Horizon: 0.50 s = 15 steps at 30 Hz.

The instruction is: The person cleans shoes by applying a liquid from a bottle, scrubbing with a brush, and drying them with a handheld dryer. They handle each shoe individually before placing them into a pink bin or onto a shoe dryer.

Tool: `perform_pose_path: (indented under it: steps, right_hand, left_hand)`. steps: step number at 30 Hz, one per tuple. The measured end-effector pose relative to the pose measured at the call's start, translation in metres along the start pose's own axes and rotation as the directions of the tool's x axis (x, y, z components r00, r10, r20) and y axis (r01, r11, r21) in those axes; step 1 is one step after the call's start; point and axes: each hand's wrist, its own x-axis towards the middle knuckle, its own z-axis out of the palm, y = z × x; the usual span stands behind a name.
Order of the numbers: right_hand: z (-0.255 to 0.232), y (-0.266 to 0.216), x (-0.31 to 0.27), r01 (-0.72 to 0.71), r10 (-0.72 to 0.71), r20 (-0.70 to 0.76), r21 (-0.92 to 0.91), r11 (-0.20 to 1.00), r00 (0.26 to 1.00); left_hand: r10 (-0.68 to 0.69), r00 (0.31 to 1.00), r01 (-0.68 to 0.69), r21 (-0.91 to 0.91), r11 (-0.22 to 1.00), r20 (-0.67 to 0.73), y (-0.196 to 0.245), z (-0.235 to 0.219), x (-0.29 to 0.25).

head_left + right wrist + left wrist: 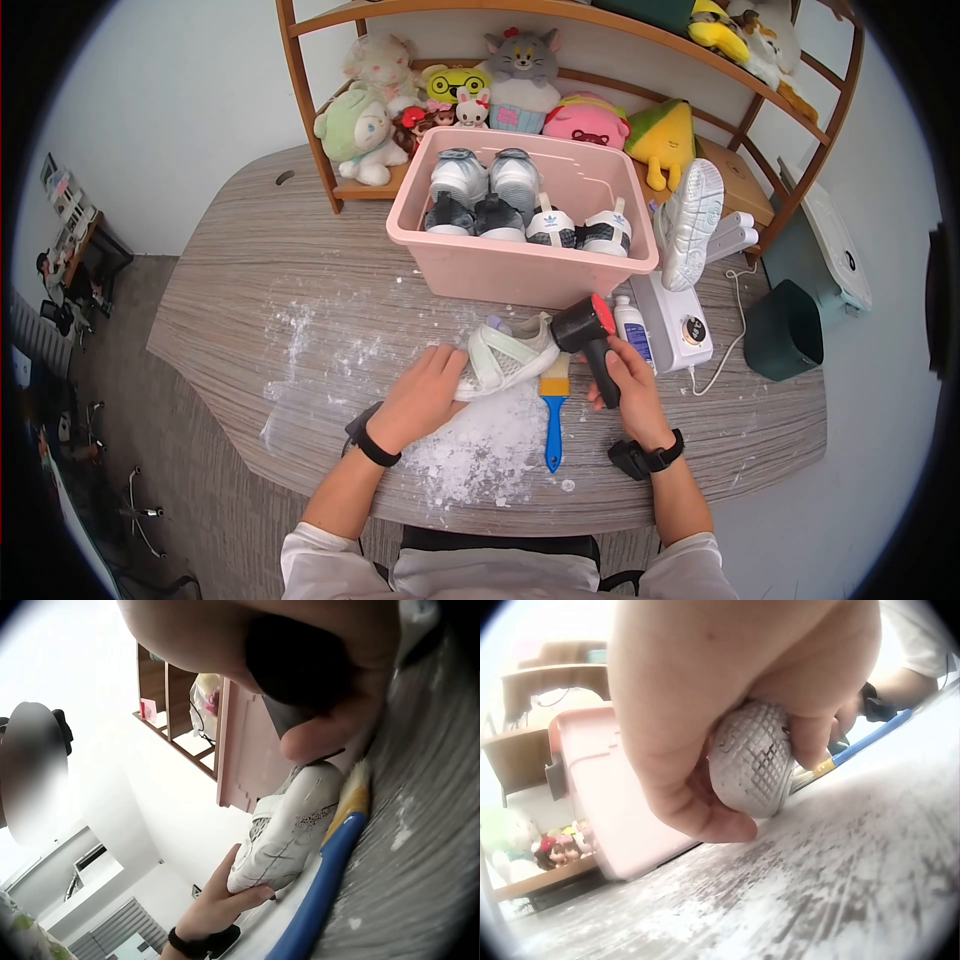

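Note:
Over the powder-dusted table my left hand [420,393] grips one end of a white sneaker [505,360], thumb on one side and fingers on the other. A white textured end of that sneaker [754,761] shows between the fingers in the left wrist view. My right hand [640,390] holds a black hand-held blower [597,365] with a red back end by its handle. Its barrel points left, close to the sneaker's other end. Beneath the blower lies a paintbrush [554,425] with a blue handle and pale bristles, also seen close by in the right wrist view.
White powder [475,455] is spread over the wooden table. Behind stands a pink bin [500,270] holding several shoes. To the right are a white bottle [632,328], a white device with a dial [675,320] carrying an upright shoe [692,225], and a green bin [785,330]. A shelf holds plush toys [523,65].

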Motion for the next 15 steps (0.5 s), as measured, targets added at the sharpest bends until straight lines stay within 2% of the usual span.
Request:
perform_pose_path:
  steps: [2, 4, 7, 14, 15]
  right_hand:
    - [-0.001, 0.003, 0.0, -0.007, 0.005, -0.024, -0.062, 0.998, 1.0]
    - [0.009, -0.004, -0.005, 0.026, -0.047, -0.094, -0.209, 0.978, 0.994]
    - [0.012, -0.004, -0.009, 0.044, -0.081, -0.106, -0.312, 0.949, 0.991]
    - [0.011, -0.006, -0.012, 0.114, -0.165, -0.098, -0.394, 0.912, 0.981]
    - [0.009, -0.005, -0.011, 0.119, -0.191, -0.105, -0.478, 0.87, 0.976]
  left_hand:
    - [-0.023, 0.999, 0.023, -0.017, 1.0, 0.031, 0.0, 0.0, 0.0]
    - [0.004, 1.0, -0.004, 0.022, 1.0, -0.028, 0.002, 0.001, 0.0]
    - [0.002, 1.0, -0.002, 0.001, 1.0, -0.026, 0.0, 0.0, 0.0]
    - [0.014, 1.0, -0.014, -0.001, 1.0, -0.02, -0.001, -0.001, -0.001]
    - [0.012, 1.0, -0.012, -0.012, 1.0, -0.017, -0.001, -0.001, 0.0]
